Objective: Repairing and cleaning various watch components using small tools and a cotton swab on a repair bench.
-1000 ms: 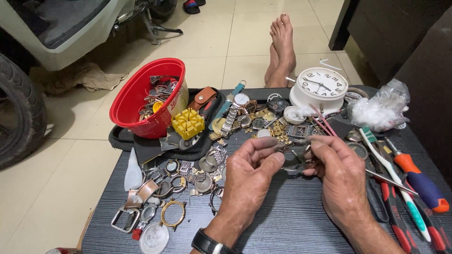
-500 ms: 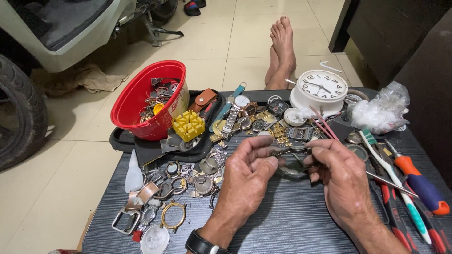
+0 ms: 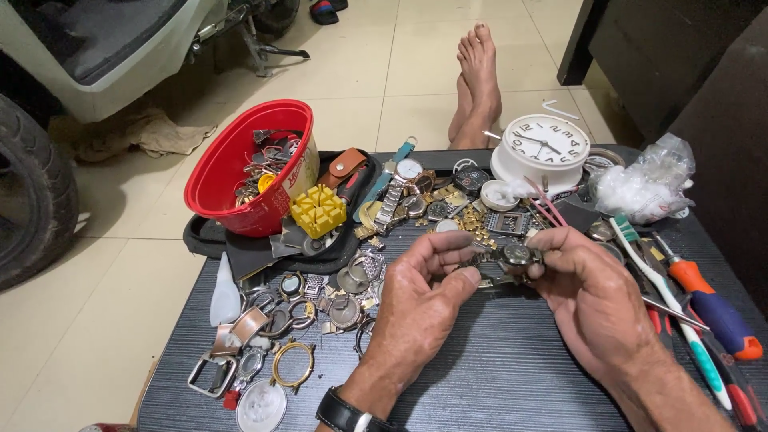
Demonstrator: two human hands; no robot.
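Now, watch: a small metal wristwatch [image 3: 516, 256] sits pinched between both hands, held just above the dark table [image 3: 512, 376], right of centre.
Left hand: left hand [image 3: 424, 308] has thumb and fingertips closed on the watch's near-left side, where the band meets the case.
Right hand: right hand [image 3: 596, 296] is curled round the right side, fingers clamped on the case; whether it also grips a thin tool I cannot tell.
Step in hand: looks like steadying and inspecting the watch, perhaps working at the band joint.
Next move: my read is it calls for a firm, still grip from the left hand while the right does fine work, since the part is tiny.
Just beyond: loose watches and links [image 3: 448, 210] lie scattered on the far side.
Far right: white alarm clock [image 3: 544, 148] and a crumpled plastic bag [image 3: 644, 188].
Right edge: toothbrush [image 3: 664, 300] and orange-handled screwdriver [image 3: 712, 304].
Far left: red bowl [image 3: 228, 172] of parts, yellow block [image 3: 318, 210] beside it.
Near left: watch cases and buckles [image 3: 272, 344].
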